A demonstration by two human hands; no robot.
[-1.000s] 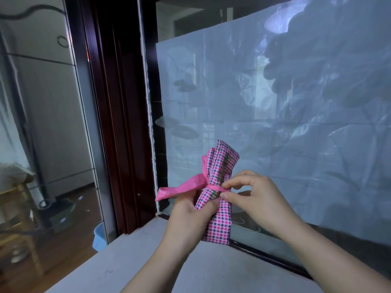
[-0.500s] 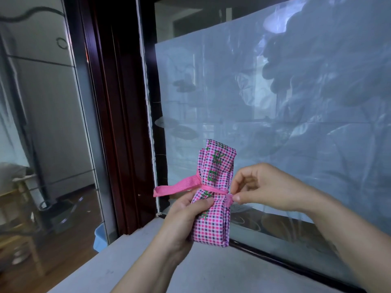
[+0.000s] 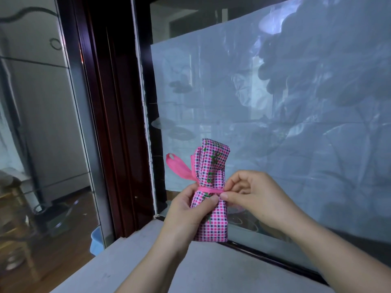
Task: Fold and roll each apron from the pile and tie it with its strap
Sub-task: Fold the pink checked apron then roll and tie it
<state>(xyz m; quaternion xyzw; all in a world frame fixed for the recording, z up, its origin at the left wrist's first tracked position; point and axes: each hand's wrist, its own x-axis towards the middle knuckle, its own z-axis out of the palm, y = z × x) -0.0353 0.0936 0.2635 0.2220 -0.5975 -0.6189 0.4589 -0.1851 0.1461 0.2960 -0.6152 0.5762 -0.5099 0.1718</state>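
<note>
Above the grey bench (image 3: 148,269), clear of its surface and in front of the dark window frame (image 3: 112,123), the rolled apron (image 3: 212,163) stands upright between both hands. Furthest left, one end of the pink strap (image 3: 178,168) juts up and out as a loose loop that nothing holds. Next comes the left hand (image 3: 186,212), wrapped round the lower half of the roll with its thumb across the front, just under the band. At the roll's waist the strap is cinched hard enough to nip the cloth in. To the right, the right hand (image 3: 256,197) pinches the strap at the roll's edge between thumb and forefinger, its other fingers curled.

Whether any knot exists under that pinch cannot be seen. If there is none, easing the pinch would likely let the band slacken and the roll open. A hard pull to the right could drag the unheld loop back through the wrap. The top half already flares above the band, so its layers may slide out. Held in the air near the bench's left corner, a dropped roll could miss the bench.
</note>
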